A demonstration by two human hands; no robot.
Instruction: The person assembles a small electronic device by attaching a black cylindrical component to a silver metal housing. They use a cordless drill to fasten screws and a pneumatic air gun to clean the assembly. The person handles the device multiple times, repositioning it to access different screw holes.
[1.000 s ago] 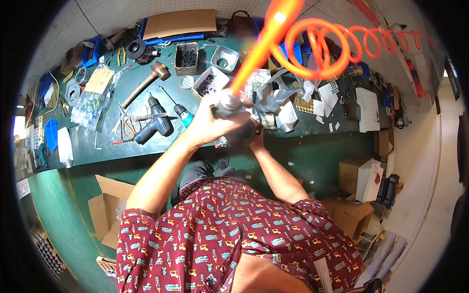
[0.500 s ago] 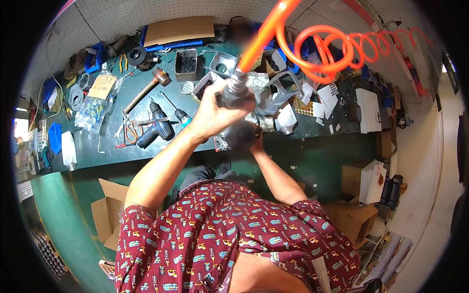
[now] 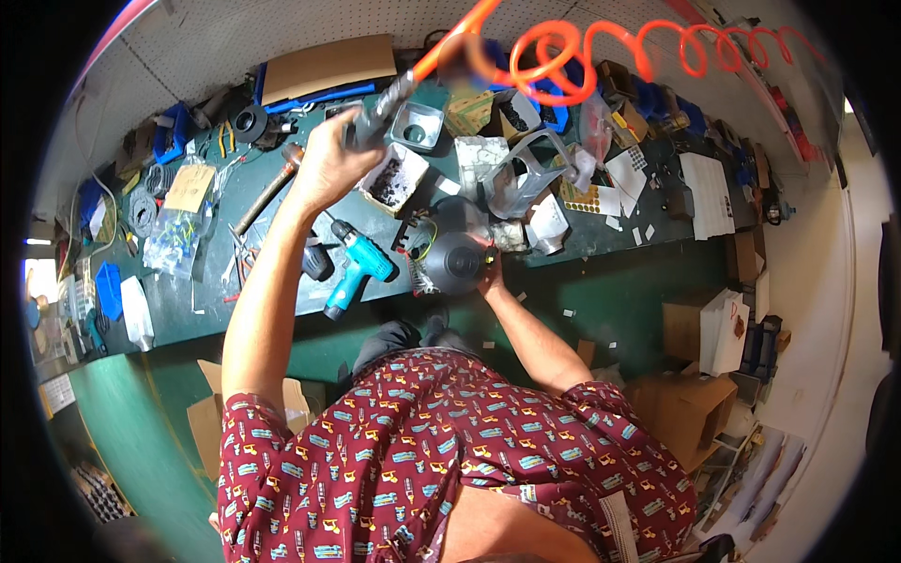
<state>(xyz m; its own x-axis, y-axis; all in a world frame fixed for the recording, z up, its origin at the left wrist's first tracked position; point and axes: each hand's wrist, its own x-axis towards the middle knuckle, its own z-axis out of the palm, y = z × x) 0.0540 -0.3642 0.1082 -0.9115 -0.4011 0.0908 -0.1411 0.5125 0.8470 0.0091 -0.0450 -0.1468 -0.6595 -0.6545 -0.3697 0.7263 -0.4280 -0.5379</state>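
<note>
Over the near edge of the table [image 3: 267,298], a black round piece [image 3: 457,263] is held at its side by the right hand [image 3: 492,279], fingers curled and partly hidden. Well apart, the left hand [image 3: 340,158] is closed around a dark tool [image 3: 380,114] joined to an orange coiled hose [image 3: 427,66]. Handling appears under way; what is finished or left on the piece cannot be told. Any writing on the tan paper [image 3: 189,187] is too small to read.

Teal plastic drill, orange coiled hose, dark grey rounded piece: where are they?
Teal plastic drill [image 3: 367,255]: head view, on its motor housing.
Orange coiled hose [image 3: 556,98]: head view, lower curve of a loop.
Dark grey rounded piece [image 3: 456,263]: head view, middle of its face.
</note>
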